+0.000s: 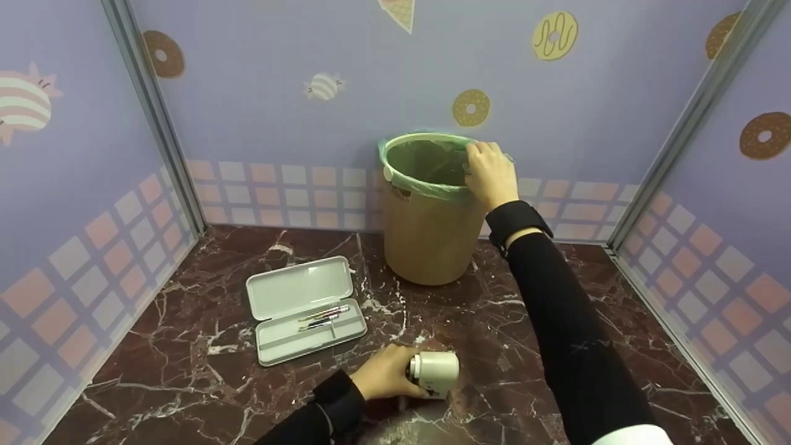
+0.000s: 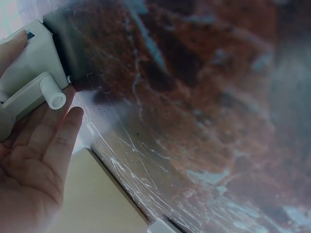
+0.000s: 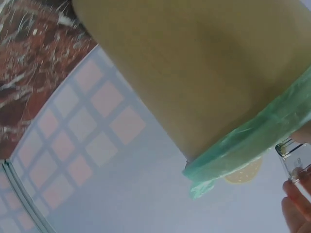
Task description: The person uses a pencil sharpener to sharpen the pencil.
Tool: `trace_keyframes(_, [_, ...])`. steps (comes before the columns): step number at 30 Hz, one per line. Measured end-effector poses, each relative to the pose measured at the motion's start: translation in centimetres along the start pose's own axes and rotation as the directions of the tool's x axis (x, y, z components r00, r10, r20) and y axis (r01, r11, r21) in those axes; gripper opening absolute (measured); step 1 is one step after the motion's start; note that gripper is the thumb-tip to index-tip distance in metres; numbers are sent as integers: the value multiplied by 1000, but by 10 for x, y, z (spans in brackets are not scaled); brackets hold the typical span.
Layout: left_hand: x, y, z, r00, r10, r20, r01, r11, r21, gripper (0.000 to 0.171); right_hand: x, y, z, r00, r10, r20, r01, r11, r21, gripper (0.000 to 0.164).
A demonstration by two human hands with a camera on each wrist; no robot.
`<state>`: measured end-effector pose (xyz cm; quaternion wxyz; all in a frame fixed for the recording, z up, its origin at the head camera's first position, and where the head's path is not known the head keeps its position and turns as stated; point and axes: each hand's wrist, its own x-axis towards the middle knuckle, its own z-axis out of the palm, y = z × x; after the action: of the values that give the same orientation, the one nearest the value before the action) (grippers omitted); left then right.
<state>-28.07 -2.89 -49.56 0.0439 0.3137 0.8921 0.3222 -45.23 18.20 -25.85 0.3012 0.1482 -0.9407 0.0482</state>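
Observation:
My left hand (image 1: 388, 372) holds a white hand-crank pencil sharpener (image 1: 437, 369) low over the marble tabletop. In the left wrist view the thumb lies on the sharpener's body, the other fingers are beneath it, and its crank handle (image 2: 53, 92) shows. Over the right rim of a tan trash bin (image 1: 426, 241), my right hand (image 1: 492, 176) pinches a small clear plastic box (image 3: 297, 158), mostly hidden behind the fingers in the head view. A green bag (image 3: 243, 141) lines the bin and folds over its rim.
An open white pencil case (image 1: 296, 290) lies left of the bin, with several pencils (image 1: 324, 315) in its tray. The back wall (image 1: 259, 111) stands close behind the bin. Side walls with metal corner posts (image 1: 154, 117) enclose the tabletop (image 1: 204, 383).

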Motion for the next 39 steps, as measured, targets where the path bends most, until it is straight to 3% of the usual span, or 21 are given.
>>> trace_keyframes(4, [0, 0, 0, 1000, -5, 4, 5, 1000, -7, 46, 3, -1, 2, 994, -105, -11, 104, 990, -92, 34])
trace_keyframes(11, [0, 0, 0, 1000, -6, 15, 6, 1000, -13, 48, 5, 0, 8, 967, -251, -40, 242, 957, -163, 18])
trace_keyframes(22, [0, -1, 1, 1000, -9, 7, 9, 1000, -4, 50, 10, -1, 9, 909, -415, 29, 407, 872, -270, 25])
trace_keyframes(27, [0, -1, 2, 1000, -3, 3, 3, 1000, -6, 51, 11, 1, 9, 863, -503, 53, 487, 797, -358, 26])
trace_keyframes(34, [0, 0, 1, 1000, 4, -1, -4, 1000, -16, 49, 14, 2, 10, 760, -649, 18, 569, 652, -501, 18])
trace_keyframes(39, [-2, 0, 0, 1000, 6, -6, -6, 1000, -17, 49, 14, 2, 12, 718, -696, 18, 595, 600, -534, 17])
